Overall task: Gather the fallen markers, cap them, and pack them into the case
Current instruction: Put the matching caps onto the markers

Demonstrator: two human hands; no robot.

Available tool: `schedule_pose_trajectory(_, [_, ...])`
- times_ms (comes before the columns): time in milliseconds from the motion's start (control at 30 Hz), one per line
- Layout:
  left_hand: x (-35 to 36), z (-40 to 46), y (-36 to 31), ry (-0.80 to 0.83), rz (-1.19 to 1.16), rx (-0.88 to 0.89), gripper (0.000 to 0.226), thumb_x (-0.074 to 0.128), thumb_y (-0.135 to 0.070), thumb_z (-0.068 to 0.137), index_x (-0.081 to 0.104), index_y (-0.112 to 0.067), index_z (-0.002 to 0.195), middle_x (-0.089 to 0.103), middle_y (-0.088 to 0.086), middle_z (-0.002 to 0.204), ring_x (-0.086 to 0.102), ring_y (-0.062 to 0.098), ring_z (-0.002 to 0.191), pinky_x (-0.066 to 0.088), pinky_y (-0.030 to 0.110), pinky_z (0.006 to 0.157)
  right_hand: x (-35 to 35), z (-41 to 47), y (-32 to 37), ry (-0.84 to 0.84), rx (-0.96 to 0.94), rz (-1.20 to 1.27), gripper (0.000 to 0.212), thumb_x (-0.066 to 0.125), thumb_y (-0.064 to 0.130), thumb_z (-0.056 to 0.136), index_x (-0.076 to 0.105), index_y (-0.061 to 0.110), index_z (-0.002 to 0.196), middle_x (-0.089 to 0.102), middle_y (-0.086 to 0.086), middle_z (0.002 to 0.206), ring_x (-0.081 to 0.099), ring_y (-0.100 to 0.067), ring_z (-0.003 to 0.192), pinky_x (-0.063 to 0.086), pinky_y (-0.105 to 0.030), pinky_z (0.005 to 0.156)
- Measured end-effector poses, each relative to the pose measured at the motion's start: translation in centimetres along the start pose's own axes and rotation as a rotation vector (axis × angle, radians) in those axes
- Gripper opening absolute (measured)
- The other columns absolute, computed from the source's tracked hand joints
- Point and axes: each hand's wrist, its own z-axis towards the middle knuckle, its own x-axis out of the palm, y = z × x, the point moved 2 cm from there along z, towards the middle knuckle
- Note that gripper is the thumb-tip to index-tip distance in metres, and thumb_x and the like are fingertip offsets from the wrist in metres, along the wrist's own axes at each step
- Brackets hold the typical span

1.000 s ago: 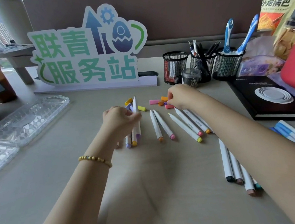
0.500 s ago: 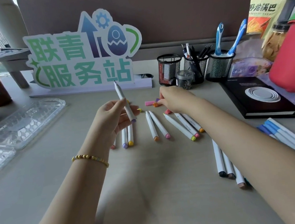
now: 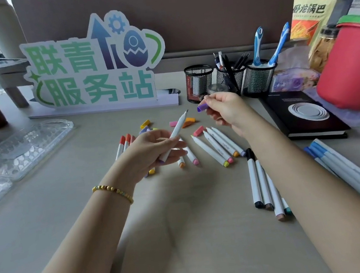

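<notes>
Head view looks down on a pale grey-beige desk point(image 3: 187, 237) whose near half lies bare between the two forearms. Its far edge is lined by a white sign with green characters point(image 3: 95, 65), three black mesh pen cups point(image 3: 230, 78) and a brown partition panel point(image 3: 181, 11). At far left the clear plastic marker case point(image 3: 17, 149) lies open, well apart from both hands. A black notebook point(image 3: 304, 118) and a red container point(image 3: 351, 65) crowd the right side.

Above the middle of the desk, the left hand point(image 3: 151, 151) curls its fingers around a white uncapped marker with a purple end point(image 3: 174, 134), tip slanting up and to the right. The right hand point(image 3: 223, 108), just right of that tip but apart from it, pinches a purple cap point(image 3: 202, 107) between fingertips.

Under and beside the hands lie scattered white markers with coloured ends point(image 3: 216, 147), with loose coloured caps point(image 3: 186, 122) just beyond them. Blue-ended markers point(image 3: 349, 172) lie near right.
</notes>
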Motion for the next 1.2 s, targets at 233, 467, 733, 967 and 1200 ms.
schedule_pose_trajectory(233, [0.2,-0.1,0.1,0.041,0.043,-0.003,0.012,0.053,-0.008,0.092,0.064,-0.007,0.096,0.073,0.002,0.079,0.071,0.011,0.071,0.058,0.02,0.065,0.6,-0.1,0.1,0.003,-0.053,-0.127,0.026,0.048,0.019,0.098,0.061,0.016,0.076,0.057,0.0,0.066,0.043,-0.005,0.051,0.031,-0.012,0.039])
schedule_pose_trajectory(467, [0.3,-0.3,-0.1,0.037,0.048,-0.004,0.012,0.053,-0.008,0.091,0.065,-0.01,0.091,0.073,0.001,0.074,0.07,0.01,0.067,0.058,0.02,0.064,0.6,0.0,0.4,-0.061,-0.115,-0.132,0.021,0.046,0.014,0.098,0.062,0.008,0.086,0.056,0.003,0.066,0.047,0.004,0.043,0.032,-0.006,0.041])
schedule_pose_trajectory(733, [0.5,-0.3,0.1,0.043,0.052,-0.025,0.019,0.051,-0.016,0.093,0.066,-0.005,0.092,0.073,0.007,0.073,0.07,0.012,0.067,0.059,0.023,0.065,1.8,-0.8,0.8,0.035,-0.146,-0.164,0.018,0.047,0.012,0.097,0.064,0.006,0.091,0.06,0.002,0.07,0.049,0.01,0.041,0.034,-0.003,0.043])
schedule_pose_trajectory(967, [0.3,-0.3,-0.2,0.036,-0.096,-0.033,0.02,0.048,-0.012,0.094,0.065,-0.002,0.093,0.067,0.003,0.062,0.066,0.008,0.058,0.058,0.022,0.062,2.5,-1.1,0.6,0.087,-0.093,-0.069,0.016,0.053,0.013,0.095,0.068,0.007,0.094,0.066,0.008,0.063,0.063,0.0,0.056,0.057,-0.031,0.055])
schedule_pose_trajectory(1200, [0.2,-0.2,-0.1,0.022,-0.055,-0.044,0.021,0.05,-0.014,0.094,0.066,-0.001,0.092,0.067,0.002,0.06,0.066,0.009,0.058,0.057,0.022,0.057,3.9,-1.3,0.6,0.082,-0.091,-0.153,0.021,0.056,0.018,0.094,0.071,0.004,0.098,0.061,0.006,0.065,0.049,-0.005,0.057,0.043,-0.018,0.05])
